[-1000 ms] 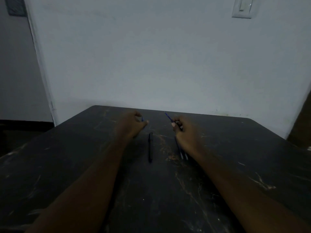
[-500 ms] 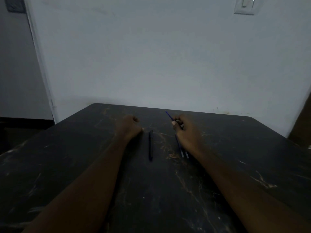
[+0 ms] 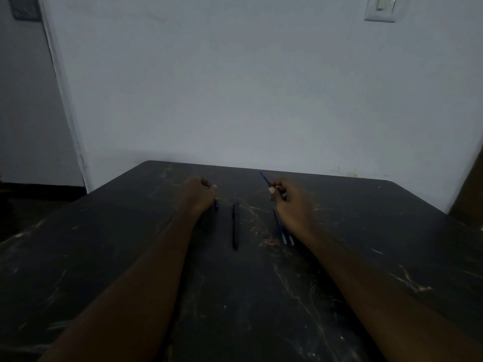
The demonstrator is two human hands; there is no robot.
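A black pen [image 3: 235, 226] lies lengthwise on the dark, scratched table [image 3: 379, 231], between my two hands. My left hand [image 3: 198, 194] rests on the table to the pen's left with its fingers curled, and a short blue pen part [image 3: 216, 205] sticks out at its lower right edge. My right hand [image 3: 292, 202] pinches a thin blue refill [image 3: 264, 178] that points up and to the left. Two thin blue-grey sticks [image 3: 286, 235] lie side by side on the table, partly hidden under my right wrist.
The table's far edge meets a pale wall [image 3: 248, 100], with a light switch [image 3: 381, 7] at the top right. A wall corner and dark floor [image 3: 39, 194] are on the left. The room is dim.
My left hand has come down from near the right hand and settled on the table left of the black pen. My right hand still holds the blue refill in about the same place.
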